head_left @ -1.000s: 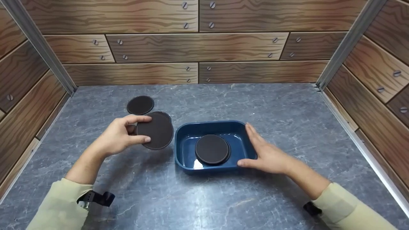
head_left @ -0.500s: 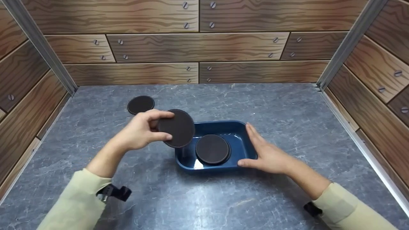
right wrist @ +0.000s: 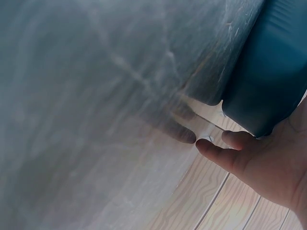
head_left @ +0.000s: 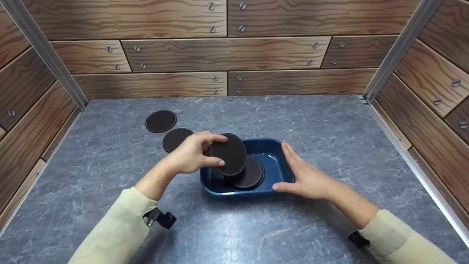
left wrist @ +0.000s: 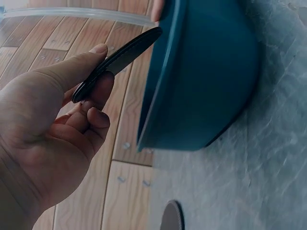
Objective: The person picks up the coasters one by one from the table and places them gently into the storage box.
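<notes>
My left hand (head_left: 192,152) pinches a round dark coaster (head_left: 231,154) between thumb and fingers, above the left part of a blue rectangular dish (head_left: 270,147). Edge-on in the left wrist view, the held coaster (left wrist: 128,53) slants up beside the dish's rim. Inside the dish lies a small stack of coasters (head_left: 253,178), partly covered by the held one. My right hand (head_left: 306,178) rests against the dish's right end, fingers along the side and thumb at the front rim. In the right wrist view its outer fingers (right wrist: 218,154) lie extended below the dish (right wrist: 273,67).
Two more dark coasters lie on the grey marbled table (head_left: 329,128) left of the dish: one farther back (head_left: 161,121), one nearer (head_left: 176,140) and partly behind my left hand. Wood-patterned walls (head_left: 227,55) with metal corner posts enclose the table.
My left hand has carried the coaster rightward from over the table to above the dish, uncovering another coaster on the table. My right hand and the dish have stayed put.
</notes>
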A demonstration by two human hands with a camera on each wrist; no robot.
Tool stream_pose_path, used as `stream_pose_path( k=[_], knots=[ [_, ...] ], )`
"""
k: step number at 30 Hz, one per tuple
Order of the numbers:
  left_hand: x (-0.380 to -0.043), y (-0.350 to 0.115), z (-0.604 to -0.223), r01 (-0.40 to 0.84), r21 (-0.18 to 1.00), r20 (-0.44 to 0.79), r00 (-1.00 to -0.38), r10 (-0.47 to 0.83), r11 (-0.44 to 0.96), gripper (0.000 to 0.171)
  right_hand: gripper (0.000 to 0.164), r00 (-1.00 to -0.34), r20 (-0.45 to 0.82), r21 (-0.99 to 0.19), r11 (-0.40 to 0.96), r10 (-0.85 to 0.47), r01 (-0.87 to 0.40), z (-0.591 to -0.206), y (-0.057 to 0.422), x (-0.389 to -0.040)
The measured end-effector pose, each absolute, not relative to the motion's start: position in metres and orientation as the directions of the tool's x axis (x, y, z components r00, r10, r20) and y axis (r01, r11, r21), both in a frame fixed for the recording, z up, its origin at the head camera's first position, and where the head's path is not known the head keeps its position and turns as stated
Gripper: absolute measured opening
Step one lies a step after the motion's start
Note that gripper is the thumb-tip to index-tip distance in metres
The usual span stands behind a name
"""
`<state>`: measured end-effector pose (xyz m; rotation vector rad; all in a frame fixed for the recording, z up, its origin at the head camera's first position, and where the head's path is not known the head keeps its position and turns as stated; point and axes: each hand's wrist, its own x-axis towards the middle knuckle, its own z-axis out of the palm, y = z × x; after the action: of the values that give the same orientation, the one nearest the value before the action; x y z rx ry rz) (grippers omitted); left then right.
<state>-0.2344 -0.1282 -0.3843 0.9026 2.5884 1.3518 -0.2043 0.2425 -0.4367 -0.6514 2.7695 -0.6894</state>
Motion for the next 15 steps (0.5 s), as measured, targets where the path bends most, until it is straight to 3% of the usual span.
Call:
stream_pose_path(
  k=[15],
  knots=[
    [-0.239, -0.091, -0.4, 0.523, 0.667, 0.133, -0.785, 0.605, 0.532, 0.058, 0.123, -0.875, -0.08, -0.494, 0.781, -0.478, -0.382, -0.435, 0.243, -0.203]
  ],
)
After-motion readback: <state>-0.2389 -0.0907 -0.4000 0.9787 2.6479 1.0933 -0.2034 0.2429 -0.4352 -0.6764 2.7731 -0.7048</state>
